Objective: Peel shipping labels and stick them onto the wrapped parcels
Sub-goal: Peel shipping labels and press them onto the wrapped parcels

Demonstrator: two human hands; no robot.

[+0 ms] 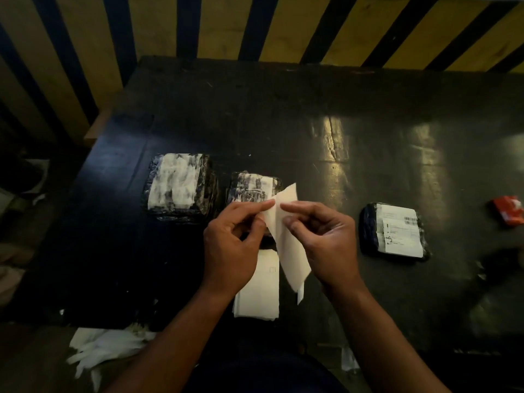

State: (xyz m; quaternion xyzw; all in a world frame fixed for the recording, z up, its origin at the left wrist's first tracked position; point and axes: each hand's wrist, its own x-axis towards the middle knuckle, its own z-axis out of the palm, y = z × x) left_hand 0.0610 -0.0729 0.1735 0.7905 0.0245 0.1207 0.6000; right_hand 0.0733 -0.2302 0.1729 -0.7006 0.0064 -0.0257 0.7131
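Both hands hold one white label sheet (289, 251) upright above the dark table (340, 109). My left hand (232, 245) pinches its upper left edge, and my right hand (323, 242) pinches the edge beside it, with the top corner splitting apart between the fingertips. A stack of white label sheets (258, 293) lies under my hands near the table's front edge. Three black wrapped parcels lie on the table: a large one (180, 187) at the left, a smaller one (252, 185) just behind my hands, and one (394, 232) at the right with a printed label on it.
A red packet (509, 214) lies at the table's far right edge. Torn white backing papers (105, 350) are heaped on the floor at the front left. A yellow and black striped wall (255, 26) rises behind the table.
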